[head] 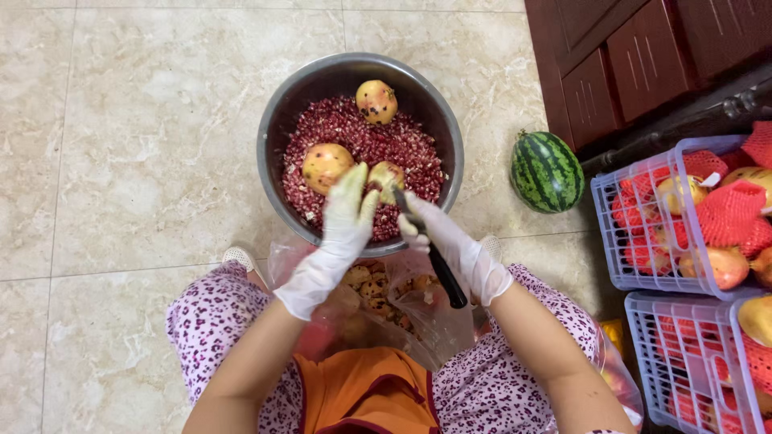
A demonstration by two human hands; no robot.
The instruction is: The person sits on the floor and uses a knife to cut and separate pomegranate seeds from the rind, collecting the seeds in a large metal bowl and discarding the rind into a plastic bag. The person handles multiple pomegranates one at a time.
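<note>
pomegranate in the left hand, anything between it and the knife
Nothing visible. The left hand holds the pomegranate over the bowl, and the knife in the right hand has its blade tip right at the fruit, with no other thing between them.

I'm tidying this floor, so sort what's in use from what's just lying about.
In use:
- gloved left hand holding a yellowish pomegranate piece
- gloved right hand gripping a black-handled knife
- round steel bowl of red seeds
- clear plastic bag of peel

Lying about:
- striped green watermelon
- two lilac plastic baskets of net-wrapped fruit
</note>
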